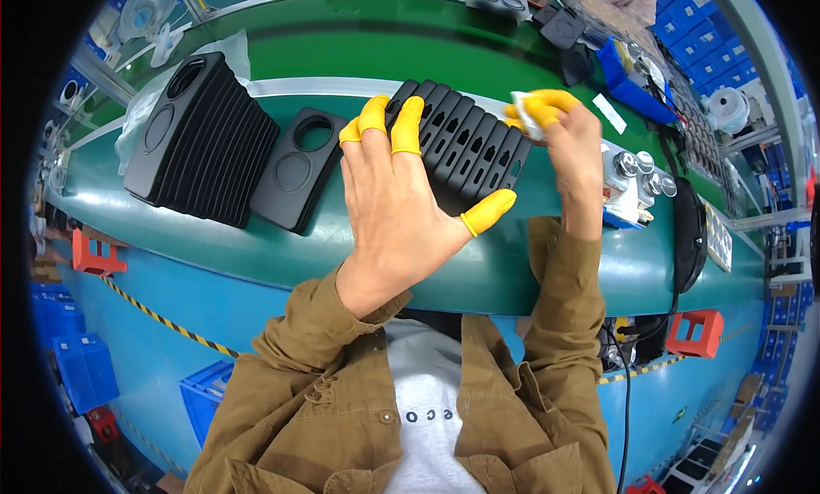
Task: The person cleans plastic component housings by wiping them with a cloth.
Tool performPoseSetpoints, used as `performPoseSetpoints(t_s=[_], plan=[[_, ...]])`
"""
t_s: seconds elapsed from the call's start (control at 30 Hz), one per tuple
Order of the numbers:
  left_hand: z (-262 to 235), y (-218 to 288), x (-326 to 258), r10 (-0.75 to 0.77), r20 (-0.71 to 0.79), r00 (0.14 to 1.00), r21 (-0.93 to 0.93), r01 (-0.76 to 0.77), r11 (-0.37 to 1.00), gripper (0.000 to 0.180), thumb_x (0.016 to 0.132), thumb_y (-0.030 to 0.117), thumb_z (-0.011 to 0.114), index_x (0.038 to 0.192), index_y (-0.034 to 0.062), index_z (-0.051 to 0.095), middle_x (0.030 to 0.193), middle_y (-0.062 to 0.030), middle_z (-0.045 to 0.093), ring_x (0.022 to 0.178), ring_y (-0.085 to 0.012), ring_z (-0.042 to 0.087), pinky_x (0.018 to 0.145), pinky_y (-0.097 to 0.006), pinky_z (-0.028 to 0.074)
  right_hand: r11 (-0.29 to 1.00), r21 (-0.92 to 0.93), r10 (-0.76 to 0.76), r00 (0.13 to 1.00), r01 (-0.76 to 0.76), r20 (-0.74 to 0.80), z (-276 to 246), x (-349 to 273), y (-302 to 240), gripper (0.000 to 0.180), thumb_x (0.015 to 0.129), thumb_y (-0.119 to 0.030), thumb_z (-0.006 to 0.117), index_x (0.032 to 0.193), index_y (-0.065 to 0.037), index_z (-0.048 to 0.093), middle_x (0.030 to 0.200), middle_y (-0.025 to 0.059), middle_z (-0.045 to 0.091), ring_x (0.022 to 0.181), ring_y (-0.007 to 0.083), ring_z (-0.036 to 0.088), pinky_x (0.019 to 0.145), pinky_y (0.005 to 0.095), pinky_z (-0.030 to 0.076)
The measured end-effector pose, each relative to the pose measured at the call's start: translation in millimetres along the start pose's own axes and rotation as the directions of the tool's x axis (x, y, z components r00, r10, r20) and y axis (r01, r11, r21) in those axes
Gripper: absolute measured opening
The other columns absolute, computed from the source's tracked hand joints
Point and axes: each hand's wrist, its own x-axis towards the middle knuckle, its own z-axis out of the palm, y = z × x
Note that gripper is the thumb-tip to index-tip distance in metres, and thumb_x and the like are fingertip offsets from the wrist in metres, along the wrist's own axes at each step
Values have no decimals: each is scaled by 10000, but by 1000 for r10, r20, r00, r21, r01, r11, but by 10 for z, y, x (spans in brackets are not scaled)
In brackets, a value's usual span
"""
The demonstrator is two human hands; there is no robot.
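Note:
Several black plastic housings with small slots along their edges stand side by side in a row [461, 144] on the green bench. My left hand [397, 195], with yellow finger cots on its fingertips, is spread over the row's left end and near side, thumb apart. At the row's right end, my right hand [568, 135], also in yellow finger cots, pinches a crumpled white wiping cloth [535, 118]. The cloth is at or close to the last housing; contact cannot be made out. Left of my hands lies a single black housing [295, 173] with a round hole and a circular recess.
A tall stack of black housings [201, 144] leans at the left on a clear plastic sheet. To the right are bottles with metal tops [628, 165] and a black bag [688, 229]. A blue bin [632, 84] stands beyond, past the green conveyor belt [342, 45].

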Motion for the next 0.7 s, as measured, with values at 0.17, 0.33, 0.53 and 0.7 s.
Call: performPoseSetpoints(t_s=[0.17, 0.33, 0.53, 0.7], plan=[[-56, -71, 23, -45, 8, 999, 11, 45, 999, 1080, 639, 506, 892, 1409, -78, 409, 1289, -272, 474, 1152, -452, 459, 1000, -519, 408, 1000, 15, -4, 971, 8, -238, -67, -754, 128, 150, 1001, -25, 532, 1128, 27, 593, 1003, 140, 729, 894, 201, 728, 706, 281, 594], [-278, -313, 206, -262, 260, 929, -337, 341, 878, 907, 738, 409, 872, 1382, -101, 487, 1102, -242, 674, 987, -399, 667, 862, -433, 532, 984, 178, 31, 975, 8, -219, 375, -1248, 276, 150, 989, 9, 573, 1134, 47, 563, 1021, 118, 679, 903, 160, 676, 719, 281, 573], [-329, -418, 147, -60, 303, 951, -301, 156, 941, 732, 760, 364, 864, 1262, -87, 582, 1089, -262, 687, 977, -406, 692, 849, -419, 552, 988, -80, -150, 948, 132, -280, 548, -1438, 330, 185, 954, 11, 607, 1128, 61, 566, 964, 142, 687, 901, 163, 673, 750, 276, 527], [-473, -461, -159, 48, 245, 968, -324, 35, 946, 870, 733, 381, 892, 1323, -121, 496, 1135, -251, 657, 1006, -398, 674, 879, -420, 540, 981, -59, -196, 942, 187, -272, 564, -1702, 363, 230, 948, 3, 614, 1163, 68, 571, 946, 143, 706, 923, 159, 678, 827, 275, 520]])
